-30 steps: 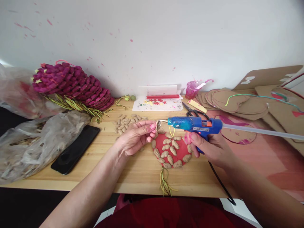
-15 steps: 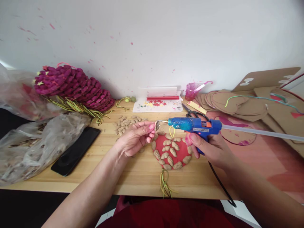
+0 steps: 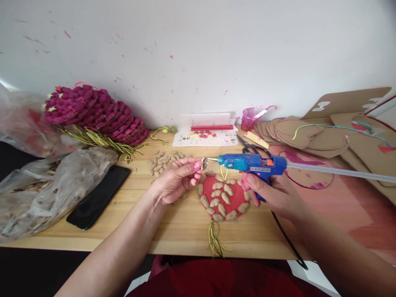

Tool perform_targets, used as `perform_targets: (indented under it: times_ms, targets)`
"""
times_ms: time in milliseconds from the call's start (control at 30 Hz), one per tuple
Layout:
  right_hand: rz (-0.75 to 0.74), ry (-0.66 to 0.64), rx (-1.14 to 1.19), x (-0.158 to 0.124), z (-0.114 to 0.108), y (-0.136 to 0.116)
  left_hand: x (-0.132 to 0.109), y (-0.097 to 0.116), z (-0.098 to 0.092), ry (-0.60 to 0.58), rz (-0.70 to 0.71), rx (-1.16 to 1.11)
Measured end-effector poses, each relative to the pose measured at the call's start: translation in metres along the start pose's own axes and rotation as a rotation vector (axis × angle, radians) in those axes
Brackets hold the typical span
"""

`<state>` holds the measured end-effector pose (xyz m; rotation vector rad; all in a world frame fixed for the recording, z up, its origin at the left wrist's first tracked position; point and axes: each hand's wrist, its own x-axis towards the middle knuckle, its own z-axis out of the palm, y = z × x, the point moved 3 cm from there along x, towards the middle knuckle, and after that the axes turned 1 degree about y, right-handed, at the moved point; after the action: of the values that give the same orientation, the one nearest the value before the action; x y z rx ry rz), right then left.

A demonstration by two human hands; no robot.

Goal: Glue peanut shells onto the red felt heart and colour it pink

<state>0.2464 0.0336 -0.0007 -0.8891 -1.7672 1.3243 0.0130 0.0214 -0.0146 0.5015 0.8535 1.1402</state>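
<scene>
Counter (image 3: 175,235) of pale, lengthwise-grained wood, up against a white wall (image 3: 198,49) flecked with pink; pink stain (image 3: 337,214) across the right end. At far left, cloudy bags (image 3: 64,185), with a black phone (image 3: 98,198) just beside the nearer one. Behind, a leaning purple stack (image 3: 95,109) trailing yellow-green cords (image 3: 99,136). Toward the middle, loose peanuts (image 3: 159,163); farther back, a white sheet (image 3: 182,142) scattered with stars (image 3: 206,135). To its right, stained cup (image 3: 248,120), scissors (image 3: 255,149), overlapping cardboard (image 3: 297,131). In front of the upper right part of the red disc (image 3: 235,200): glue gun (image 3: 252,162) and right hand (image 3: 267,189), with a black cable (image 3: 286,237) running below, over the front edge.

Disc lying flat, nuts (image 3: 231,215) around its rim, more in the middle, yellow loop (image 3: 226,172) on top, tassel (image 3: 213,239) below. Above it, shell (image 3: 204,164), dark inside, pinched in the left hand (image 3: 177,179). Right hand wrapped around the gun's handle, nozzle (image 3: 213,159) at the shell; contact too small to tell.
</scene>
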Motion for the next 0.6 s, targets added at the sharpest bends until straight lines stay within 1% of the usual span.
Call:
perform_targets:
  times_ms: [200,300,433,600]
  targets:
    - [0.020,-0.002,0.013,0.0017,-0.0002,0.0041,-0.0013,0.0015,0.0004,0.013,0.011,0.014]
    - [0.021,0.002,-0.008,0.0023,-0.0001,0.0021,-0.0007,0.0015,0.0002,0.025,0.023,0.020]
    - [0.006,0.022,-0.024,0.0013,-0.0001,-0.0014,0.0001,0.0029,0.0007,0.051,0.101,0.065]
    - [-0.072,-0.014,-0.018,0.0010,0.0011,-0.0021,-0.0022,0.0048,0.0010,0.124,0.225,0.207]
